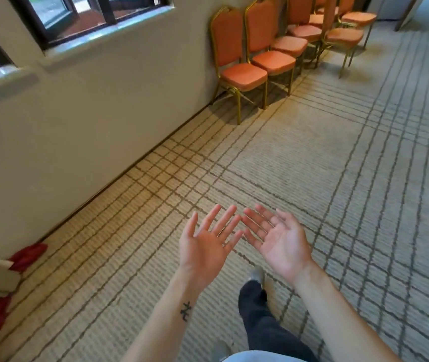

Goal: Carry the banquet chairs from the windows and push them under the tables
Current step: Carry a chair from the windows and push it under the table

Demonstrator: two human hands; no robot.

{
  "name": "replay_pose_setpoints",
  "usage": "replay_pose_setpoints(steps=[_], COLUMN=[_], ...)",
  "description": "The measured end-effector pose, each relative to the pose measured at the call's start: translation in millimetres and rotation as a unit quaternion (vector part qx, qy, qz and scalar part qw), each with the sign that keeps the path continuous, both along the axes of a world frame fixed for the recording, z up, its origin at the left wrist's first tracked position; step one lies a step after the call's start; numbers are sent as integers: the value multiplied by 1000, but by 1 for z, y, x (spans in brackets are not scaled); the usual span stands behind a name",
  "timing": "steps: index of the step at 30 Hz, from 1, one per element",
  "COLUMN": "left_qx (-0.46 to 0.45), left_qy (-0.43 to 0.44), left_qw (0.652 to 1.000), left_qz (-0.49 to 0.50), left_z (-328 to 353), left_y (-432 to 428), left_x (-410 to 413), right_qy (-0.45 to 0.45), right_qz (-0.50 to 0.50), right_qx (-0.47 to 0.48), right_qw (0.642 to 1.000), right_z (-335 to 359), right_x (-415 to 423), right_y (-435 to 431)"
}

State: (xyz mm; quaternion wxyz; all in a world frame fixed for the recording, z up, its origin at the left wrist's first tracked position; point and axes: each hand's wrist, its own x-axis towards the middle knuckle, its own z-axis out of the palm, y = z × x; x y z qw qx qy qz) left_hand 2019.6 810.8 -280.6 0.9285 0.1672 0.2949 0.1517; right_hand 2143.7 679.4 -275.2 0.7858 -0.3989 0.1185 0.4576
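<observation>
Left hand (205,246) and right hand (278,240) held spread, palms up, nothing gripped. Orange-upholstered gold-framed banquet chairs (244,74) lined against wall below dark-framed windows (82,17), well apart, likely awaiting carrying.

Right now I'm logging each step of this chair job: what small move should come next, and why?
Probably step toward the nearest chair by the wall and reach for its backrest: the left hand and right hand are both open, palms up, holding nothing, and a stretch of carpet lies between them and that chair.
</observation>
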Motion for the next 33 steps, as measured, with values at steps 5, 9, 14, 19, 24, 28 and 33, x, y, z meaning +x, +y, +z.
replay_pose_setpoints(steps=[5, 9, 14, 19, 24, 28, 33], left_qx=[10, 17, 22, 14, 18, -2, -4], left_qy=[26, 32, 31, 37, 59, 53, 43], left_qw=[1000, 999, 998, 997, 997, 998, 999], left_qz=[11, 16, 48, 61, 45, 31, -14], left_z=[-14, -12, -1, -4, -24, -42, -29], left_y=[74, 143, 231, 302, 393, 486, 600], left_x=[75, 149, 235, 296, 360, 417, 491], right_qy=[9, 36, 36, 47, 42, 34, 27], right_qz=[3, 17, 60, 74, 74, 60, 27], right_qx=[18, 41, 50, 47, 27, 10, 9], right_qw=[1000, 998, 996, 995, 996, 998, 999], right_z=[-19, -26, -15, -13, -28, -39, -22], right_x=[86, 161, 247, 315, 378, 430, 494], right_y=[82, 164, 261, 336, 421, 509, 613])
